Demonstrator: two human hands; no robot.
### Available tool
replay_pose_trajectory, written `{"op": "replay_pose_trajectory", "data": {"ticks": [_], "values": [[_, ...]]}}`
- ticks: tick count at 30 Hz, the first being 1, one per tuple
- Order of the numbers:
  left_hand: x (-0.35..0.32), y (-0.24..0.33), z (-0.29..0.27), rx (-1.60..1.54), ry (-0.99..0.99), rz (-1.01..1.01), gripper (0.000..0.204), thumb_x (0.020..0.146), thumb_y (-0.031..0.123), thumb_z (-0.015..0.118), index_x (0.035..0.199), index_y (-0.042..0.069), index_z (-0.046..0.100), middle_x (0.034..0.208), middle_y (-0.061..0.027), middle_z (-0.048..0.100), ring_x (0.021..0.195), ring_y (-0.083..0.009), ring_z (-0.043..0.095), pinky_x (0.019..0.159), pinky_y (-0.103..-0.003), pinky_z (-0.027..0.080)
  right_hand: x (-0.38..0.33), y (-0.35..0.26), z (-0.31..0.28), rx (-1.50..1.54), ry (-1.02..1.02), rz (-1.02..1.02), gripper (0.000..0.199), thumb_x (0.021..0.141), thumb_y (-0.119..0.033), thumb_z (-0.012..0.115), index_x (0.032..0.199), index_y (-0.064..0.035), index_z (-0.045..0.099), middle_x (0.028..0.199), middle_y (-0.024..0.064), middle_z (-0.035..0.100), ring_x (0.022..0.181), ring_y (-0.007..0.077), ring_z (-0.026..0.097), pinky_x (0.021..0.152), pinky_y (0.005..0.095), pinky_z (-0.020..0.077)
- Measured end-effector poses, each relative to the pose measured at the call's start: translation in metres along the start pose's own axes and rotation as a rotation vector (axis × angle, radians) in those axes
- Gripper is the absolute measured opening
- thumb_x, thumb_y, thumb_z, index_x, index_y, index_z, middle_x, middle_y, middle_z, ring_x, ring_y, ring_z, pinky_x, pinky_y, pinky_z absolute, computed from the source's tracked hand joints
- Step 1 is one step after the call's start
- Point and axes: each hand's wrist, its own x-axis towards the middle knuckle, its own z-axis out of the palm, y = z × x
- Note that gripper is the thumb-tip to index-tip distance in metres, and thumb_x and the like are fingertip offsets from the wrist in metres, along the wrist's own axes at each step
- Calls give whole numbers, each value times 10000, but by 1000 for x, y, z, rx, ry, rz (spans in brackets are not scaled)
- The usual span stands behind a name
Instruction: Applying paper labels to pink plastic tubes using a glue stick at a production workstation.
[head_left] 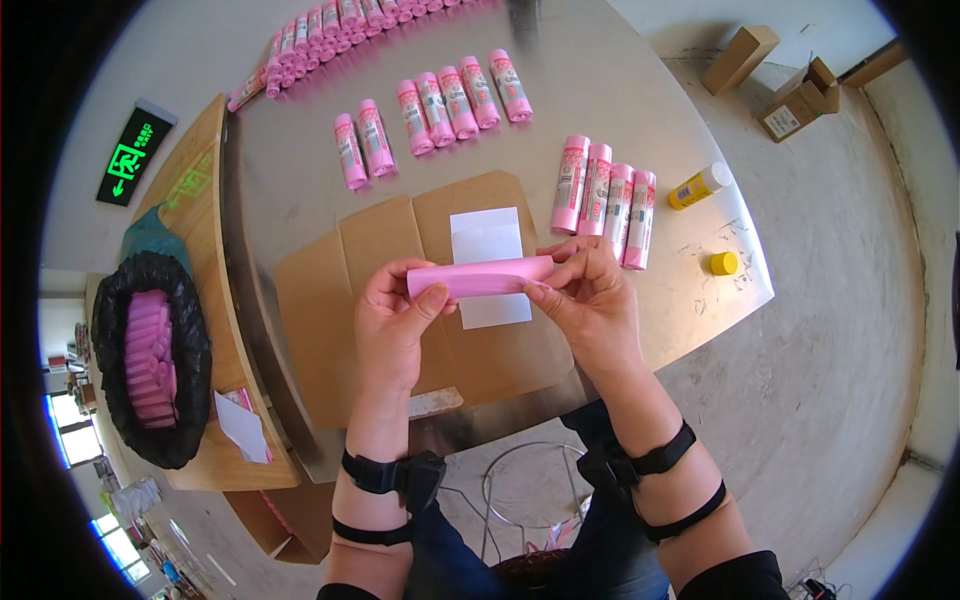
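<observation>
Bridging left grip (391, 322) and right grip (600, 302): pink roll (485, 277), ends pinched.

The person wears black sleeves (738, 578), black straps (374, 473), blue jeans (447, 556).

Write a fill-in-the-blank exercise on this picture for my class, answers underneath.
The left hand and right hand hold a roll coloured ____.
The central white paper lies on creased brown ____.
The loose round cap is coloured ____.
The large open bag is coloured ____.
Missing words: pink; cardboard; yellow; black.
</observation>
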Motion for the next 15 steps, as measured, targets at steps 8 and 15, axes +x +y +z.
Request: {"op": "replay_pose_trajectory", "data": {"ticks": [8,15], "values": [[0,0,0,7,-5,4,243,810,95,695,1006,33,567,893,-66,617,762,-160,603,690,-272,498,-1,-1,-3,-92,-37,-37,144,737,26,719,862,-17,661,1044,54,471,955,127,510,786,247,474],[-2,0,1,12,-4,-5,245,805,92,698,1005,32,570,895,-67,618,762,-161,602,688,-274,498,0,2,0,-87,-16,-18,111,725,27,729,784,-10,643,1030,55,478,945,113,503,755,236,449]]}}
